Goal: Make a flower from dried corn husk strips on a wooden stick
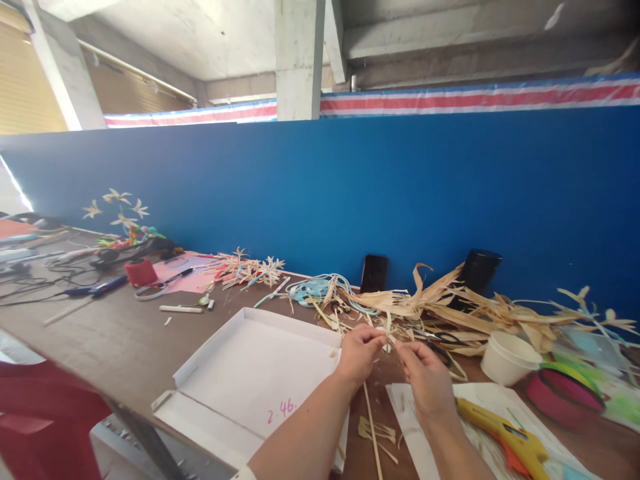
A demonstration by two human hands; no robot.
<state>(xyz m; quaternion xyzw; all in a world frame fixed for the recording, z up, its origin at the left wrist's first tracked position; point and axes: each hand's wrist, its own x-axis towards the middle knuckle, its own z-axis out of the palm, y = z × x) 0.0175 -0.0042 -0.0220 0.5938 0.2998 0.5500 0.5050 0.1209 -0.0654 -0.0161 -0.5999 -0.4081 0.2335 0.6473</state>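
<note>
My left hand (pixel 359 352) and my right hand (pixel 427 380) meet low in the middle of the view, both pinched on a small piece of dried straw (pixel 391 341) held between them. A thin stick (pixel 373 427) hangs down from the piece toward the table edge. Just beyond my fingers lies a heap of dried husk strips (pixel 465 310). A shallow white cardboard box lid (pixel 250 373) with pink numbers written on it lies to the left of my left hand.
A yellow glue gun (pixel 505 433) rests on white paper at my right wrist. A white cup (pixel 507 357), pink and green tape rolls (pixel 565 390), two dark phones (pixel 374 273), blue cord (pixel 313 290), finished straw flowers (pixel 250 270), a red cup (pixel 141 272), and a blue partition behind.
</note>
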